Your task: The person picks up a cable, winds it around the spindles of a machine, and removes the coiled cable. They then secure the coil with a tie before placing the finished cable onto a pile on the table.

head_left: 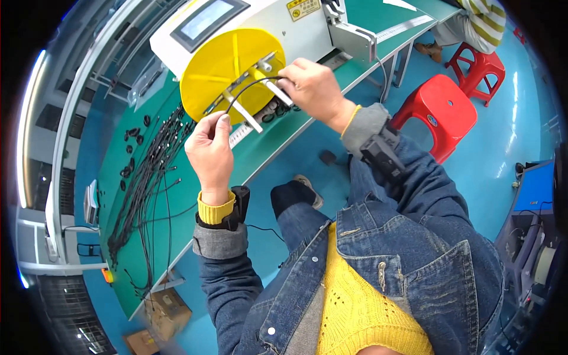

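A yellow rectangular warning label [303, 8] with dark print, too small to read, is on the white machine [307, 38] at the top of the frame, whose display screen [206, 19] shows nothing legible. Fine scale marks line a pale ruler strip [405, 28] on the green table [397, 16] at upper right. At right, the red stool [452, 109] bears a small blue-and-white label [432, 120], also unreadable.

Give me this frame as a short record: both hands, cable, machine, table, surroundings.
Left hand: pinching one end of the arc of a black cable
Right hand: gripping its other end
Cable: curved, before the yellow disc
Machine: white, with screen
Table: green, bearing a cable pile
Surroundings: red stools, another person
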`<state>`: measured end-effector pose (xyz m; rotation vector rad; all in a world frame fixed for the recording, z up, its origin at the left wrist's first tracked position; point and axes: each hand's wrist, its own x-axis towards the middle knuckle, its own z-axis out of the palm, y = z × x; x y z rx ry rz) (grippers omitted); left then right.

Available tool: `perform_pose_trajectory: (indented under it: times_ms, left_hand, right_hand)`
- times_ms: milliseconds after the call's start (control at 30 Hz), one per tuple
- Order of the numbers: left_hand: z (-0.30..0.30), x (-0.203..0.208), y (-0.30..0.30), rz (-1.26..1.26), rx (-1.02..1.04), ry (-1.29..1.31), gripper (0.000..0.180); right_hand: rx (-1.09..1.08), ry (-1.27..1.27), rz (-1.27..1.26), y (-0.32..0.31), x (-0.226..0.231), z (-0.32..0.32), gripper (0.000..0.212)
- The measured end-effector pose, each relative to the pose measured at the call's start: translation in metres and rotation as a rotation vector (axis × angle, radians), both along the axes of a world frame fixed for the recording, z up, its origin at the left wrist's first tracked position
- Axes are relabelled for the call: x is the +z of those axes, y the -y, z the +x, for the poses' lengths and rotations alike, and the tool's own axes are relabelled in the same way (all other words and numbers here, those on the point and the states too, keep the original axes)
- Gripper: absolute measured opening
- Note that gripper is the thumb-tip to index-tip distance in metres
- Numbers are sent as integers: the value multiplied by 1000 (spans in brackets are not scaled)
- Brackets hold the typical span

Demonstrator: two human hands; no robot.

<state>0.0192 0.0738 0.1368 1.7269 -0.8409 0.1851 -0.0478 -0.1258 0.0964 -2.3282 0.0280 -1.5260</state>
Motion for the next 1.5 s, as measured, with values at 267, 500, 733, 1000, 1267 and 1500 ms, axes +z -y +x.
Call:
perform_pose_trajectory:
  times_ms: [267,500,733,1000,1267,1500]
  left_hand:
    - [25,-13,15,-9,30,-30,12]
    - [37,-12,22,-9,11,-2,13]
    - [24,-26,15,-57,34,-79,15]
    - [19,-28,13,-16,159,21,15]
    - [11,-15,0,92,239,377,13]
    - [-4,-14,4,151,211,534,16]
  right_hand:
    - [-16,-54,156,3,-9,38,9]
    - [-4,-64,241,15,-1,50,12]
    - [40,-42,316,5,-49,1,10]
    - [14,-307,412,17,-70,-56,11]
    - [62,-495,514,9,-96,-73,13]
    - [88,-550,554,6,-100,-84,14]
